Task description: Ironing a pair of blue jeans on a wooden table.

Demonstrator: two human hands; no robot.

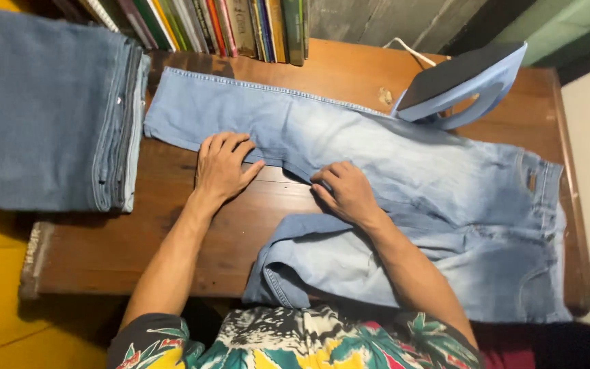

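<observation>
At the bottom of the frame, under the floral shirt (295,342), one leg of the light blue jeans (404,178) is bunched and hangs partly over the near edge of the wooden table (172,239). That loose leg is the likeliest trouble: its weight could drag the garment off the edge, or the creases in it could be pressed in if it stays folded.

In the middle of the frame, both hands lie flat on the other leg, which stretches towards the upper left. The left hand (223,167) rests palm down with fingers spread, half on denim and half on bare wood, gripping nothing. The right hand (346,191) presses with fingers curled at the leg's lower edge; whether it pinches the cloth I cannot tell. If the two hands pull unevenly, the seam could twist and the leg would lie skewed.

Further back, right of centre, a blue iron (462,85) stands tipped on its heel, touching the jeans, its cord trailing behind. A tug on the cloth could topple it, and a hot plate could scorch denim or skin.

At upper left, a stack of folded darker jeans (49,109) overhangs the table; books (227,24) line the far edge.
</observation>
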